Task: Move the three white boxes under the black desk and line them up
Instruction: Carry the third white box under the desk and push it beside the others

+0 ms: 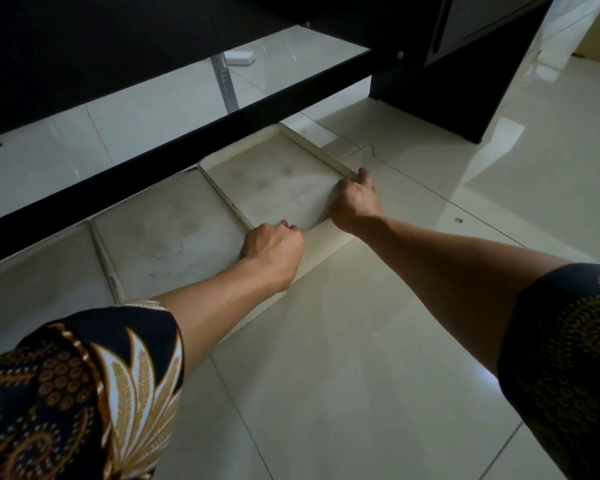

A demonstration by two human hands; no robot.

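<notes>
Your left hand (pixel 274 251) and right hand (pixel 354 206) both grip the rightmost white box (pixel 278 178) at its near edge. Three boxes sit side by side, partly under the black desk (pixel 118 57)

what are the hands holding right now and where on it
Both hands grip the rightmost white box: left hand at its near left corner, right hand at its near right corner.
</notes>
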